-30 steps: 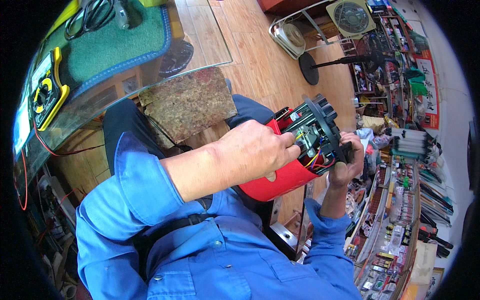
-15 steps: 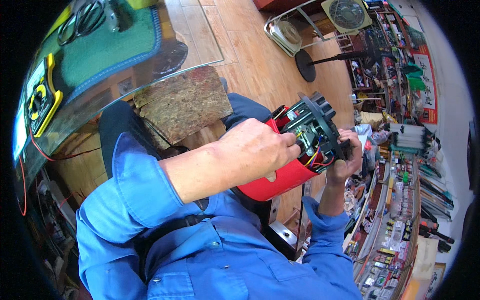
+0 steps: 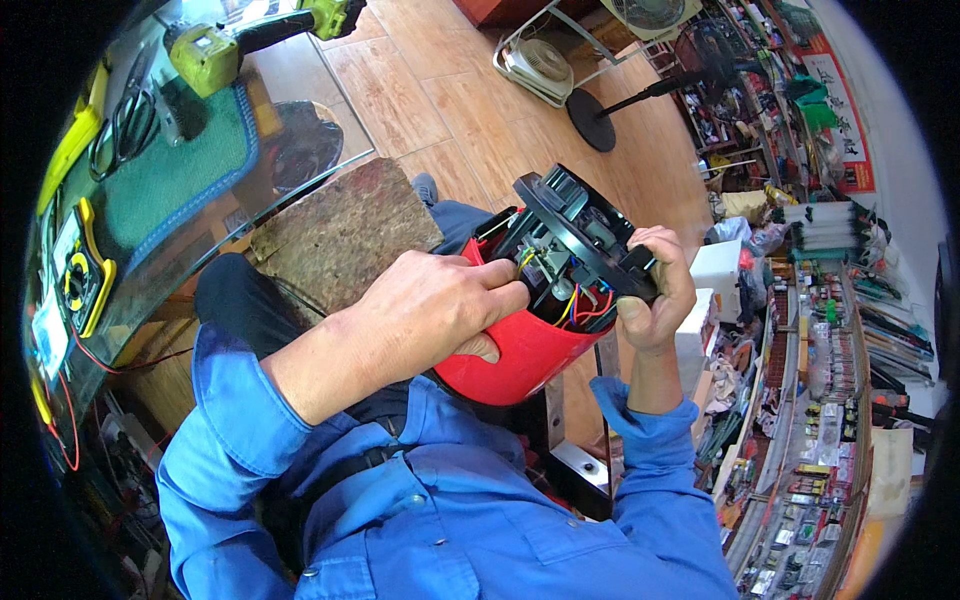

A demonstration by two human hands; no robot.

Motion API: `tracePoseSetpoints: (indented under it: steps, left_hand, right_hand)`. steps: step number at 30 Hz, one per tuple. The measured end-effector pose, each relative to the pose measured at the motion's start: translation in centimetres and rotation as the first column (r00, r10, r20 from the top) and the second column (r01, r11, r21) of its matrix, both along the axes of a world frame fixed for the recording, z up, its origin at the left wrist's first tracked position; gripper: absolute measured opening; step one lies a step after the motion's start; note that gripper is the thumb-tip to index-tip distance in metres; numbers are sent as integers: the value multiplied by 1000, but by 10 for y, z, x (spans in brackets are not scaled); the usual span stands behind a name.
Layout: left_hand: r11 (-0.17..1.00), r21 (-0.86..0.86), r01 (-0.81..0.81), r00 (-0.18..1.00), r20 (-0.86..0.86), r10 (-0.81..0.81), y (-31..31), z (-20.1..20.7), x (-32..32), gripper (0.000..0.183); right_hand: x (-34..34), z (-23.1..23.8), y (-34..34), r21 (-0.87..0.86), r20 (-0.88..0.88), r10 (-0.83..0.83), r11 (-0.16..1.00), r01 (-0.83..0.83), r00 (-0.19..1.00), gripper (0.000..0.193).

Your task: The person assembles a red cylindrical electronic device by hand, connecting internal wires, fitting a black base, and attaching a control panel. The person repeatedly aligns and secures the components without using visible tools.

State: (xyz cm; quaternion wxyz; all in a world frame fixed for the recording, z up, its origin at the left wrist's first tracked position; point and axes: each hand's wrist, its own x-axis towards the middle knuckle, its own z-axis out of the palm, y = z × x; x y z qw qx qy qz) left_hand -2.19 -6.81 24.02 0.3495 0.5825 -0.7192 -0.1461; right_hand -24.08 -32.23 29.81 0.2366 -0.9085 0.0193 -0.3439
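A cylindrical red housing (image 3: pixel 520 355) lies tilted above my lap, its mouth facing away and to the right. Out of that mouth stands a round black motor assembly (image 3: pixel 575 225) with a ribbed top. Yellow, blue and red wires (image 3: pixel 570 300) run between the assembly and the inside of the housing. My left hand (image 3: pixel 435 305) is closed on the housing's rim, thumb on the red outer wall; its curled fingertips reach the opening by the wires. My right hand (image 3: pixel 655 285) grips the near right edge of the black assembly between thumb and fingers.
A worn wooden board (image 3: pixel 345 230) lies ahead of my lap. At left, a glass-topped table bears a green mat (image 3: pixel 200 190), a yellow-and-black multimeter (image 3: pixel 80 265) and a yellow-green power tool (image 3: pixel 205 55). Fans (image 3: pixel 540 70) stand on the floor beyond; crowded shelves (image 3: pixel 810 430) line the right.
The view has shifted. The black assembly now leans more to the left over the housing, and both hands keep their hold. My left thumb shows more plainly on the red wall.
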Motion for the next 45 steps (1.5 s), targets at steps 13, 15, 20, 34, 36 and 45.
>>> tracePoseSetpoints:
  steps: [13,15,20,34,36,45]
  left_hand:
    - [988,-141,-60,966,242,93,15,-4,-41,44]
    - [976,-205,-75,964,236,123,21,-6,-40,42]
    - [981,-187,-48,952,288,102,29,-10,-41,34]
    - [989,-141,-37,988,145,57,6,-5,-26,60]
    - [993,-114,-15,990,141,31,1,-4,-19,62]
    - [980,-189,-66,974,201,104,7,-6,-31,49]
  right_hand:
    - [-34,2,20,-50,48,109,993,-107,993,69]
    - [-31,4,26,-85,38,124,989,-120,992,71]
    - [-26,10,39,-144,29,139,980,-134,990,82]
    - [-36,-3,12,-11,80,24,1000,-23,996,82]
    - [-32,-2,12,5,72,-3,1000,3,997,84]
    - [-32,1,16,-29,54,59,998,-58,997,67]
